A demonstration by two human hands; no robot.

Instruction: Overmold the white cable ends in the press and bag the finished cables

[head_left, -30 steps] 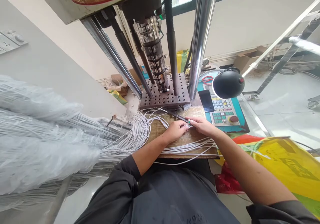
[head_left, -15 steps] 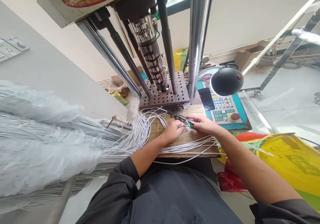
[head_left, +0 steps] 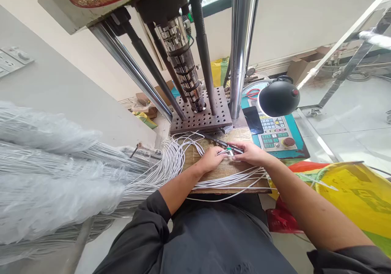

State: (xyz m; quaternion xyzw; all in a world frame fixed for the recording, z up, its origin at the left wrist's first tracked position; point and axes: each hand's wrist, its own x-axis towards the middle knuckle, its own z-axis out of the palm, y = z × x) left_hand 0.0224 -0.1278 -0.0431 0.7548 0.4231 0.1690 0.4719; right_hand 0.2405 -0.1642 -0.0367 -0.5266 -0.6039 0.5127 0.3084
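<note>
Near the table's front, my left hand (head_left: 211, 159) is closed in a pinch on a thin white cable (head_left: 222, 152), its end pointing right. Just beyond its fingertips is a small green and white piece (head_left: 229, 149); whether it is joined to the cable is too small to tell. My right hand (head_left: 254, 154) comes in from the other side, thumb and fingers bent around the right end of a dark narrow bar (head_left: 214, 138) and close to the green piece. What lies between those fingers is partly hidden.
A press with a perforated metal plate (head_left: 195, 123) stands behind my hands. White cables (head_left: 171, 160) pile up at left and run along the table's front edge. At right are a control panel (head_left: 275, 131), a black lamp (head_left: 279, 99) and a yellow bag (head_left: 360, 196).
The fingers of my right hand have shifted slightly around the small green and white piece, with the thumb now lower and more stretched toward the left. My left hand keeps its pinch.
</note>
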